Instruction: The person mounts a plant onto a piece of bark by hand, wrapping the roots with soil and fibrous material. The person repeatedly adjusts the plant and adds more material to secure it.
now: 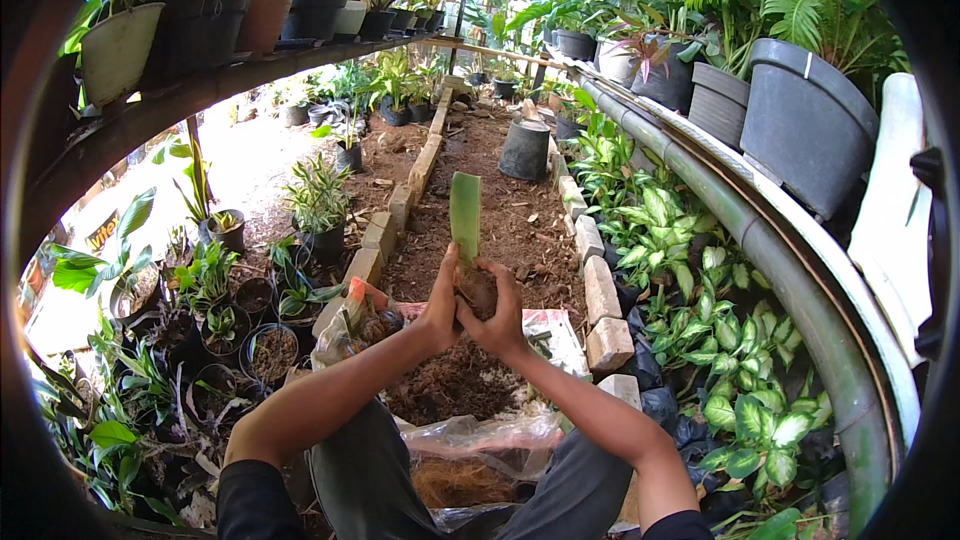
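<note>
Both my hands are raised in front of me around a fibrous brown root ball (478, 289), from which one flat, cut-topped green leaf (465, 214) stands upright. My left hand (441, 300) presses against its left side, the fingers pointing up along the leaf's base. My right hand (497, 313) cups the ball from the right and below. Under them, dark fibrous potting material (450, 382) lies on an opened plastic sack (480, 439). Brown coconut-like fibre (457, 481) shows between my knees.
Rows of bricks (601, 289) edge the soil bed (517, 240) ahead, where a black pot (524, 150) stands upside down. Small potted plants (274, 352) crowd the left. Variegated plants (739, 345) grow at right beneath a bamboo rail (750, 240). Large pots (806, 120) stand above it.
</note>
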### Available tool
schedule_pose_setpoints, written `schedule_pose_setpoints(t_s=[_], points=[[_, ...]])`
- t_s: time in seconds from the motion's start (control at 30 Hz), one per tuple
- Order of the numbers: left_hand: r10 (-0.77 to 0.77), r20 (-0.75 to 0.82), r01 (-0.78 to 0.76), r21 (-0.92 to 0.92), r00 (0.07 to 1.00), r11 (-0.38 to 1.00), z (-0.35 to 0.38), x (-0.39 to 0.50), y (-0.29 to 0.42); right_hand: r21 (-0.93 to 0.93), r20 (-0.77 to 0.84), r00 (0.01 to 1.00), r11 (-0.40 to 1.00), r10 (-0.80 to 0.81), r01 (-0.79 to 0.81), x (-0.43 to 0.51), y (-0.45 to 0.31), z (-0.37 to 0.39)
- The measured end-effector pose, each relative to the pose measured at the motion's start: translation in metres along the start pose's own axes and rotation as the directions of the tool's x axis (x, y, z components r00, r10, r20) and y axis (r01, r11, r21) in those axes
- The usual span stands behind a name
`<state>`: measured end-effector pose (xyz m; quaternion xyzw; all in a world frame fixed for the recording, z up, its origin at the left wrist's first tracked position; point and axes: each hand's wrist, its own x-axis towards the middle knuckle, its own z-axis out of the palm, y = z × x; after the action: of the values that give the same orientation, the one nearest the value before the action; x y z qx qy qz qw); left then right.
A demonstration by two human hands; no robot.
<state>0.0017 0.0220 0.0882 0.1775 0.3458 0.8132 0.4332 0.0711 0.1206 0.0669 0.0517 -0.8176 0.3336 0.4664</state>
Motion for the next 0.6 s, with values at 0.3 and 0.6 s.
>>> schedule_pose_setpoints(t_s=[0.3,0.6], points=[[-0.007,-0.106,0.016,0.078,0.994,0.997,0.002,-0.003,0.000,-0.001,-0.018,0.999,0.999,-0.037,0.037,-0.005,0.005,0.003],[-0.007,-0.156,0.027,0.128,0.988,0.991,-0.011,0.007,-0.007,-0.008,0.039,0.996,0.997,-0.079,0.079,0.002,0.001,-0.003]])
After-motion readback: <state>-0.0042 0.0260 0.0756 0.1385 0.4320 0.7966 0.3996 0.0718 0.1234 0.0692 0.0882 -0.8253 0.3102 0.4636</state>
